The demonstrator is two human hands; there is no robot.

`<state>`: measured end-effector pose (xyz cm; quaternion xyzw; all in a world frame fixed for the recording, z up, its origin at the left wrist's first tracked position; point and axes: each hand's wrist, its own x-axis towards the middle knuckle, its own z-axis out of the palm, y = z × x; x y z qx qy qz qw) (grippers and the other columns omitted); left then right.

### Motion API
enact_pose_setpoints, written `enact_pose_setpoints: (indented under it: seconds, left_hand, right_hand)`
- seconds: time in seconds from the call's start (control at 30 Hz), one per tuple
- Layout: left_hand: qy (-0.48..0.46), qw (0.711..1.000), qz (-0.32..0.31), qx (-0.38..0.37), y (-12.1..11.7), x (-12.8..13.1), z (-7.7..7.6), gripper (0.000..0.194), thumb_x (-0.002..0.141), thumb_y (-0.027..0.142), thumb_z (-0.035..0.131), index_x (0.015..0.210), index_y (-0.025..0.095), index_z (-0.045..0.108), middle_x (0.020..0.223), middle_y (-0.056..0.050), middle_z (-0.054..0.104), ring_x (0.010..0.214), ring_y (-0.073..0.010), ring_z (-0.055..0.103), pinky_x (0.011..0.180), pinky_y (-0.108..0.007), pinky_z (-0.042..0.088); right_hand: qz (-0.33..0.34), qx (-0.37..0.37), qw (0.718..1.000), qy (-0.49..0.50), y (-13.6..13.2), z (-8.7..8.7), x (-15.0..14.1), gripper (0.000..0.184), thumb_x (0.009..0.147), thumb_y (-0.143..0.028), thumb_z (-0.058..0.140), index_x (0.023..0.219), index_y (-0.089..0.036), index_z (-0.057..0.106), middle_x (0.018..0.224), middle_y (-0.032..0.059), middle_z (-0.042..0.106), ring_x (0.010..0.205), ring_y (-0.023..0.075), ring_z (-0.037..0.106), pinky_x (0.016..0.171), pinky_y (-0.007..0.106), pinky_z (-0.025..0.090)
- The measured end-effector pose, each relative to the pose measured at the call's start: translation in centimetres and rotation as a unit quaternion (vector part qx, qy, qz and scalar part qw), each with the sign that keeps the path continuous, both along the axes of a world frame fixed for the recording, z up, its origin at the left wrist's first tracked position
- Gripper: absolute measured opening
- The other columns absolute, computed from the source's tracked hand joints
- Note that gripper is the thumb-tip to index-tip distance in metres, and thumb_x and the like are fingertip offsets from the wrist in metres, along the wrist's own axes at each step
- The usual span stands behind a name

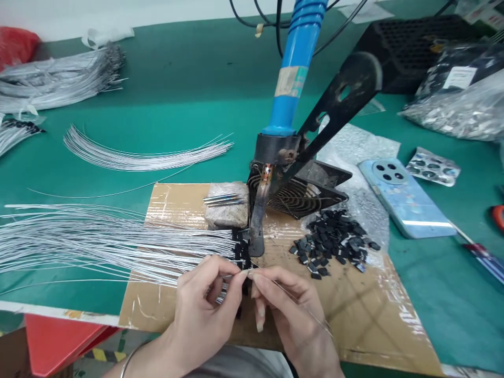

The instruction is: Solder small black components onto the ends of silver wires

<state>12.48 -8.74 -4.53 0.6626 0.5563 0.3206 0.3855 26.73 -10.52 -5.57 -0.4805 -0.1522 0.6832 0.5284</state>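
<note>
My left hand is closed in a pinch, thumb against index finger. A lone thin white wire runs from the left towards it and seems to end in the pinch; the tip is too small to make out. My right hand is closed too, its fingertips meeting the left ones. A thin silvery wire trails from its pinch across the hand. Just beyond the fingers, a row of many white wires ends in small black connectors. The hot-air nozzle points down beside these connectors.
A blue heat-gun handle stands clamped in a black bracket above a fan. Loose black pieces lie on the cardboard. A phone, a screwdriver and a wire bundle lie around.
</note>
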Motion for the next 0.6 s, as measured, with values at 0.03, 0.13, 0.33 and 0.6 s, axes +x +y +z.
enact_pose_setpoints:
  seconds: [0.03, 0.13, 0.33, 0.6]
  left_hand:
    - [0.0, 1.0, 0.002, 0.006, 0.0, 0.0, -0.1, 0.013, 0.095, 0.016, 0.058, 0.083, 0.019, 0.062, 0.06, 0.007, 0.038, 0.049, -0.0088, 0.034, 0.045, -0.023, 0.026]
    - [0.001, 1.0, 0.01, 0.03, -0.2, 0.2, -0.4, 0.012, 0.094, 0.014, 0.058, 0.084, 0.019, 0.062, 0.061, 0.006, 0.042, 0.049, -0.0085, 0.036, 0.046, -0.023, 0.028]
    - [0.005, 0.999, 0.036, 0.03, -0.5, 0.6, -0.5, 0.012, 0.094, 0.015, 0.058, 0.083, 0.019, 0.061, 0.059, 0.006, 0.044, 0.047, -0.0081, 0.037, 0.044, -0.022, 0.03]
    - [-0.043, 0.997, 0.058, -0.039, -0.3, 0.1, -1.0, 0.011, 0.096, 0.023, 0.058, 0.086, 0.019, 0.063, 0.065, 0.001, 0.06, 0.05, -0.0096, 0.046, 0.047, -0.022, 0.038]
  right_hand:
    - [-0.007, -0.001, 1.0, 0.005, 0.0, 0.0, -0.2, 0.019, 0.077, -0.036, 0.082, 0.074, -0.018, 0.08, 0.058, -0.0023, 0.064, 0.042, 0.0049, 0.054, 0.041, 0.014, 0.047]
    - [-0.028, -0.004, 0.999, 0.03, -0.3, -0.6, -0.6, 0.016, 0.078, -0.035, 0.081, 0.075, -0.019, 0.08, 0.058, -0.0028, 0.063, 0.042, 0.005, 0.054, 0.04, 0.013, 0.047]
    - [-0.045, 0.027, 0.997, 0.054, -1.0, -1.9, -1.4, 0.011, 0.083, -0.032, 0.078, 0.083, -0.022, 0.081, 0.065, -0.0022, 0.068, 0.044, 0.0052, 0.057, 0.043, 0.014, 0.052]
    - [-0.039, 0.045, 0.989, -0.134, -2.0, -2.2, 1.2, 0.024, 0.088, -0.043, 0.07, 0.094, -0.024, 0.082, 0.082, 0.0071, 0.076, 0.055, 0.017, 0.067, 0.051, 0.029, 0.058]
